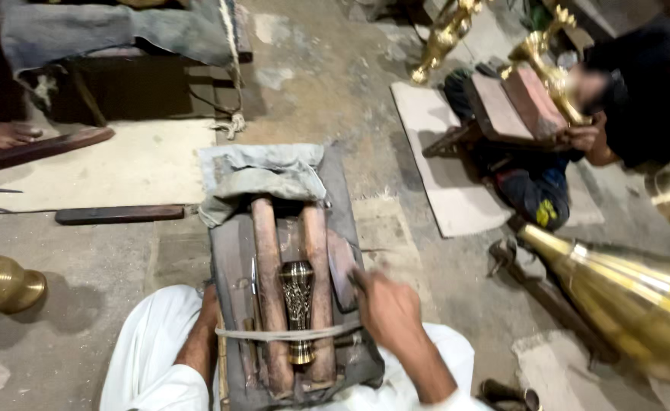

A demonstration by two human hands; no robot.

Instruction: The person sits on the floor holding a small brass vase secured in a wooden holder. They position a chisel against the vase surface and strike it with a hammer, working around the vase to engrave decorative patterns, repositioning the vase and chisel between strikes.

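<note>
- Resting between two wooden rails [268,281] under a cord [289,333], the brass vase [298,308] could roll loose.
- Right hand [388,308] fingers clenched on a blurred tool; a slip may scratch brass.
- Left hand [209,304] mostly hidden; grip cannot be told.

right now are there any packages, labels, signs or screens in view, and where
None: no package, label, sign or screen shows.
What lies about is brassware: an engraved brass vase between two wooden rollers beside the right hand, a round brass pot at the left edge, and a large brass cone on the right.
</note>
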